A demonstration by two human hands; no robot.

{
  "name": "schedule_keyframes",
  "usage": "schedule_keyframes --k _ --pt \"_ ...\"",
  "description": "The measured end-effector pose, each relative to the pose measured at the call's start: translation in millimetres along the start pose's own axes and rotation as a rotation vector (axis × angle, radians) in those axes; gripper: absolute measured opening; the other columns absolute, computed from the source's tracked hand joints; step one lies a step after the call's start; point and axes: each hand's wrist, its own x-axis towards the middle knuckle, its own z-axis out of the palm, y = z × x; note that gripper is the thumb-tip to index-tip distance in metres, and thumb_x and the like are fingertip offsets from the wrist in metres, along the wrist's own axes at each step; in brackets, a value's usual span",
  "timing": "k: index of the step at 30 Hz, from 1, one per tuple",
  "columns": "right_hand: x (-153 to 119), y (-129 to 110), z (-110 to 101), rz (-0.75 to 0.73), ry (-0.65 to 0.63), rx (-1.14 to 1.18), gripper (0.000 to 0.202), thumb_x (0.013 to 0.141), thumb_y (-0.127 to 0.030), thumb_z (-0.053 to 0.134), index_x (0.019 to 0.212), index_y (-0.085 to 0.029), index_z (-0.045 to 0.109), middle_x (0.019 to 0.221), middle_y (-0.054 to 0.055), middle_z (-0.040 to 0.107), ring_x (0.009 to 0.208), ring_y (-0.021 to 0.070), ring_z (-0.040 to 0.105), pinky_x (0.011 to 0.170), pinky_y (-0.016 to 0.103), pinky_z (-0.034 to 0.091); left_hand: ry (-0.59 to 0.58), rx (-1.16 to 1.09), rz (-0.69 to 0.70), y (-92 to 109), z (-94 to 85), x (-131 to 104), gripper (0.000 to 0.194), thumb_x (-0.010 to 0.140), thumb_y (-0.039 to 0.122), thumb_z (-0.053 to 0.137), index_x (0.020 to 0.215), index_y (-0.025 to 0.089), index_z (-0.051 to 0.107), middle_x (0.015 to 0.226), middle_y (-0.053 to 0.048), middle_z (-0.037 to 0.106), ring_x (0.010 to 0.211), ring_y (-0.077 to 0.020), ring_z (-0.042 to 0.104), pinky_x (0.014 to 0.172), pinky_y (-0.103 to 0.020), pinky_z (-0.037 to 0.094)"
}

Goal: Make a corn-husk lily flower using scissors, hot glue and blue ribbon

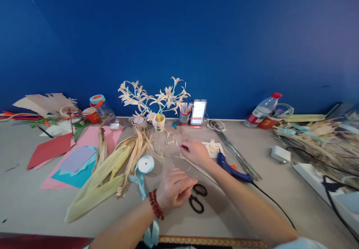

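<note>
My left hand [176, 189], with a red bead bracelet on its wrist, is closed above the table beside black-handled scissors [197, 204]. Anything in its curled fingers is hidden. Farther forward, my right hand [196, 152] has its fingers bent together over a thin dry husk strip [193, 163]; I cannot make out what they hold. A blue glue gun [234, 171] lies right of my right wrist, its nozzle on a small white tray [209, 146]. Light blue ribbon [146, 164] on a roll trails toward me, left of my left hand. Dried corn husks [95, 193] lie farther left.
Husk flowers stand in a white cup [159, 125] near the blue wall, beside a pen cup [184, 118] and a propped phone [198, 112]. Metal wires [238, 151], a bottle [262, 110] and a power strip [316, 187] are rightward. Coloured paper [50, 150] lies left.
</note>
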Motion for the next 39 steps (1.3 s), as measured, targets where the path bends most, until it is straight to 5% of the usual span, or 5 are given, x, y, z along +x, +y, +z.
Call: schedule_keyframes --k 14,23,28,33,39 --pt "73 12 27 0.089 0.006 -0.061 0.025 0.089 -0.031 0.048 0.086 -0.018 0.069 0.086 0.007 0.072 0.076 0.0187 0.065 0.060 0.023 0.038 -0.024 0.068 -0.012 -2 2.0 -5 0.020 0.083 0.018 0.047 0.096 0.019 0.062 0.066 -0.003 0.065 0.060 -0.0161 0.058 0.059 -0.029 0.045" --pt "2 13 5 0.071 0.055 0.067 0.027 0.092 -0.031 0.043 0.086 -0.018 0.066 0.078 0.005 0.070 0.069 0.0188 0.062 0.059 0.025 0.039 0.111 0.053 -0.021 -2 -9.7 -1 0.021 0.082 0.013 0.049 0.094 0.018 0.064 0.064 -0.003 0.066 0.058 -0.0152 0.060 0.061 -0.029 0.048" --pt "-43 10 10 0.022 -0.005 0.071 0.017 0.088 -0.023 0.050 0.087 -0.020 0.066 0.085 0.005 0.069 0.075 0.0182 0.061 0.064 0.026 0.041 0.407 0.021 -0.411 -22 -24.2 -4 0.017 0.088 0.018 0.049 0.094 0.018 0.065 0.068 -0.002 0.067 0.064 -0.0148 0.063 0.065 -0.028 0.049" --pt "-29 0 23 -0.041 -0.017 0.069 0.018 0.085 -0.015 0.052 0.096 -0.018 0.066 0.102 0.010 0.065 0.099 0.0222 0.055 0.086 0.031 0.039 0.579 -0.122 -0.677 -40 -22.3 -8 0.022 0.090 0.031 0.049 0.093 0.017 0.065 0.062 0.001 0.060 0.056 -0.0121 0.058 0.056 -0.023 0.046" --pt "-6 -15 34 -0.028 -0.021 0.169 0.010 0.072 -0.007 0.060 0.073 -0.016 0.063 0.095 0.012 0.062 0.098 0.0258 0.052 0.086 0.035 0.038 0.423 -0.074 -0.622 -36 -18.6 -9 0.020 0.090 0.028 0.049 0.093 0.017 0.066 0.062 0.002 0.060 0.057 -0.0119 0.057 0.058 -0.024 0.046"
